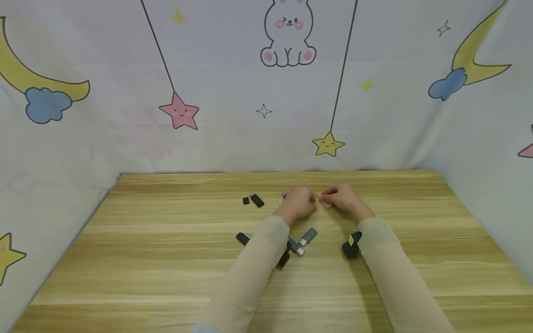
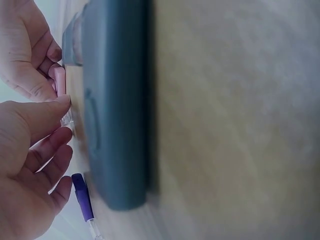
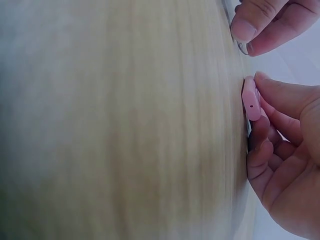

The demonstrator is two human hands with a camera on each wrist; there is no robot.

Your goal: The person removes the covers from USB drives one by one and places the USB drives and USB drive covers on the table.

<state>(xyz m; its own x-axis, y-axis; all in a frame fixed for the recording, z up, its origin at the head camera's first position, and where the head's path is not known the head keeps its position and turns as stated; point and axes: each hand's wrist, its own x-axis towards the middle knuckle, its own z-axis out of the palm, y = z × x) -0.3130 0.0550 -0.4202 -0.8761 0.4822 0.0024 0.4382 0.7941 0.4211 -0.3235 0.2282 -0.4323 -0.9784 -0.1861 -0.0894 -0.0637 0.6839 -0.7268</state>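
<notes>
My right hand [image 1: 343,198] pinches a pink USB stick [image 3: 251,100] between thumb and fingers, close over the wooden table. Its metal plug points away to the upper left in the head view. Just left of it, my left hand [image 1: 299,203] pinches a small clear cap [image 2: 66,119] between thumb and forefinger; the fingers hide most of it. The two hands are close together, with the cap near the plug end of the stick. Beside the left hand lies a purple USB stick [image 2: 83,197] with a clear end, mostly hidden behind that hand in the head view.
A black USB stick [image 1: 257,200] lies at the back beside its small black cap [image 1: 246,200]. Nearer, two grey USB sticks [image 1: 308,236] and another black stick [image 1: 242,238] lie around the left forearm, partly covered. A printed cloth [image 1: 233,138] stands behind the table [image 1: 145,259].
</notes>
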